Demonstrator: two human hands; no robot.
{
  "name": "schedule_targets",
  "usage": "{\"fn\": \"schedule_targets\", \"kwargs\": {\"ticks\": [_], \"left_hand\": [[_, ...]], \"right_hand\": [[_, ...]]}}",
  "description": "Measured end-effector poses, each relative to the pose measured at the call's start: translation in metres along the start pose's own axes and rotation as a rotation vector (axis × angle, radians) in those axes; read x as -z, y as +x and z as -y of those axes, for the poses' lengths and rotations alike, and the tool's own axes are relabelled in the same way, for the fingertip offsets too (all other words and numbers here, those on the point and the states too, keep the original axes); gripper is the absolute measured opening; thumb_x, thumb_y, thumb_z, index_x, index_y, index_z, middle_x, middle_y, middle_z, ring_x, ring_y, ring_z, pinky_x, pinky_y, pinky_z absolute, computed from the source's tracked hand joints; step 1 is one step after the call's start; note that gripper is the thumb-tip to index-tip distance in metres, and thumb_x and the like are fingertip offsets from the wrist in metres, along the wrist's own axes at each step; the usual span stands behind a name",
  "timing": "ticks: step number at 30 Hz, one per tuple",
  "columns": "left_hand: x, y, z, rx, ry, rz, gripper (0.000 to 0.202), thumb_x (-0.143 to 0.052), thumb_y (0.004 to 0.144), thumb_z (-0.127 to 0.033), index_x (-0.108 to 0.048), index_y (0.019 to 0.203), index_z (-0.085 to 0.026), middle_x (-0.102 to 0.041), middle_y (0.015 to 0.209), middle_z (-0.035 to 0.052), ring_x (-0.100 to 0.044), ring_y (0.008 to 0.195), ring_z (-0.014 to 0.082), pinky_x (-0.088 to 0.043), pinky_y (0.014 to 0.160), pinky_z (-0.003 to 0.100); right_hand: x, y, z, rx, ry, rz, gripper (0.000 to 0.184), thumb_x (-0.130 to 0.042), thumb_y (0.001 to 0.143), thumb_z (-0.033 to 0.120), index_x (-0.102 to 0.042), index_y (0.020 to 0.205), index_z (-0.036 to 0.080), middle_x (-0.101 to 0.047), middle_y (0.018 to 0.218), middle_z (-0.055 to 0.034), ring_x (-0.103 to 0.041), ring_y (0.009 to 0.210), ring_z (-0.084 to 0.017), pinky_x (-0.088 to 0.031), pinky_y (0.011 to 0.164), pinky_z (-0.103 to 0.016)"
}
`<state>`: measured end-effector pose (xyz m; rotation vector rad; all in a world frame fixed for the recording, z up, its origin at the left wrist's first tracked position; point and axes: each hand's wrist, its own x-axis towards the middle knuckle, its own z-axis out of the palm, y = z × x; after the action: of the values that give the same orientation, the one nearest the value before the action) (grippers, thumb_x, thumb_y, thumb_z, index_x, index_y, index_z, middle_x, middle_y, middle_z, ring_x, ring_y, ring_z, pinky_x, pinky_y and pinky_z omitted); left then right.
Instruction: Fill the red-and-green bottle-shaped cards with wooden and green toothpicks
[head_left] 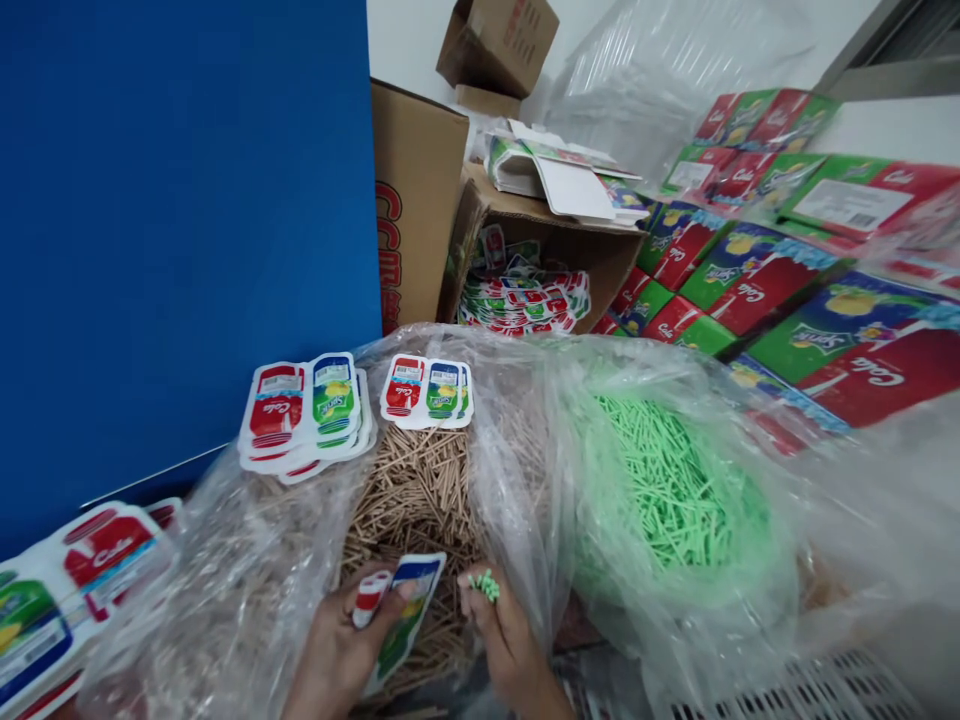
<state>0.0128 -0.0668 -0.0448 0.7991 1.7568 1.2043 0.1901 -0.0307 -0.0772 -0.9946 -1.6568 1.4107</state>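
Note:
My left hand is closed on a bent printed drink-label card, its red-and-white end curling up by the thumb. A bundle of thin green sticks is gripped in my right hand, with their ends poking out of the top of the fist. Both hands are over a clear plastic bag holding many thin brown sticks. Two small stacks of cola and lemon cards, a left stack and a smaller stack, lie at the bag's far side.
To the right, another clear bag holds bright green sticks. A cardboard box full of printed cards stands behind. Red and green printed cartons are piled at the right. A blue panel rises at the left, above more cards.

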Motion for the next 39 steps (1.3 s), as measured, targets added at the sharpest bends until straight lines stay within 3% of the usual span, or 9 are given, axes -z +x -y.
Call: {"fn": "schedule_targets", "kwargs": {"ticks": [3,8,11,14,21,25,29,35,39], "left_hand": [[0.002,0.0,0.005,-0.165,0.11,0.15,0.028,-0.068,0.069,-0.044,-0.069,0.06,-0.018,-0.067,0.062,0.0005,-0.062,0.059,0.0182,-0.048,0.056,0.022],[-0.004,-0.004,0.013,-0.3,0.234,0.119,0.013,-0.069,0.072,-0.028,-0.07,0.061,-0.021,-0.062,0.059,-0.0025,-0.059,0.057,0.0148,-0.044,0.054,0.019],[-0.006,-0.003,0.02,-0.423,0.355,0.18,0.008,-0.069,0.075,-0.029,-0.074,0.072,-0.023,-0.063,0.064,-0.0015,-0.061,0.061,0.0157,-0.047,0.057,0.02],[-0.007,-0.001,0.024,-0.55,0.398,0.231,0.014,-0.065,0.08,-0.033,-0.074,0.083,-0.023,-0.063,0.065,-0.0001,-0.062,0.06,0.0155,-0.049,0.057,0.02],[-0.01,0.003,0.023,-0.709,0.437,0.269,0.015,-0.057,0.085,-0.023,-0.071,0.082,-0.019,-0.063,0.064,0.0019,-0.063,0.055,0.0149,-0.049,0.053,0.019],[-0.011,0.002,0.021,-0.755,0.402,0.343,0.018,-0.058,0.081,-0.013,-0.07,0.093,-0.02,-0.067,0.07,0.003,-0.067,0.063,0.0154,-0.051,0.059,0.019],[-0.009,0.001,0.016,-0.777,0.371,0.341,0.018,-0.06,0.08,-0.013,-0.07,0.092,-0.021,-0.068,0.072,0.0018,-0.067,0.064,0.0144,-0.052,0.061,0.017],[-0.007,0.003,0.012,-0.81,0.449,0.368,0.026,-0.062,0.074,-0.005,-0.068,0.095,-0.02,-0.072,0.082,0.0035,-0.071,0.079,0.0161,-0.053,0.073,0.016],[-0.011,0.001,0.016,-0.816,0.432,0.284,0.03,-0.06,0.071,-0.006,-0.069,0.096,-0.021,-0.074,0.088,0.0056,-0.071,0.085,0.0183,-0.054,0.074,0.018]], "right_hand": [[-0.002,-0.001,0.001,-0.01,0.031,-0.059,0.032,-0.039,0.093,0.048,-0.059,0.1,0.024,-0.056,0.077,-0.0007,-0.052,0.071,-0.016,-0.043,0.071,-0.027],[-0.002,0.006,0.018,-0.089,0.302,-0.222,0.03,-0.053,0.086,0.052,-0.061,0.088,0.024,-0.054,0.066,0.0027,-0.052,0.064,-0.014,-0.043,0.065,-0.025],[0.001,0.014,0.038,-0.205,0.595,-0.298,0.027,-0.065,0.078,0.05,-0.06,0.083,0.024,-0.057,0.068,0.0035,-0.058,0.066,-0.014,-0.046,0.067,-0.025],[0.001,0.02,0.054,-0.321,0.722,-0.295,0.029,-0.072,0.072,0.048,-0.061,0.078,0.021,-0.062,0.069,0.0019,-0.064,0.074,-0.017,-0.048,0.071,-0.028],[-0.007,0.023,0.049,-0.426,0.603,-0.215,0.037,-0.071,0.07,0.052,-0.061,0.081,0.019,-0.07,0.076,-0.0022,-0.067,0.086,-0.023,-0.048,0.079,-0.032],[-0.009,0.034,0.048,-0.507,0.623,-0.252,0.047,-0.075,0.061,0.056,-0.056,0.082,0.019,-0.067,0.065,0.0011,-0.07,0.071,-0.024,-0.049,0.06,-0.029],[-0.011,0.039,0.048,-0.556,0.692,-0.254,0.055,-0.078,0.052,0.057,-0.052,0.083,0.019,-0.058,0.054,0.0068,-0.069,0.057,-0.022,-0.042,0.046,-0.023],[-0.019,0.04,0.038,-0.412,0.512,-0.213,0.047,-0.065,0.07,0.061,-0.052,0.087,0.019,-0.058,0.059,0.0049,-0.068,0.061,-0.02,-0.046,0.054,-0.026],[-0.023,0.043,0.035,-0.329,0.409,-0.164,0.042,-0.054,0.079,0.061,-0.05,0.086,0.02,-0.061,0.065,0.0024,-0.068,0.068,-0.02,-0.05,0.062,-0.03]]}}
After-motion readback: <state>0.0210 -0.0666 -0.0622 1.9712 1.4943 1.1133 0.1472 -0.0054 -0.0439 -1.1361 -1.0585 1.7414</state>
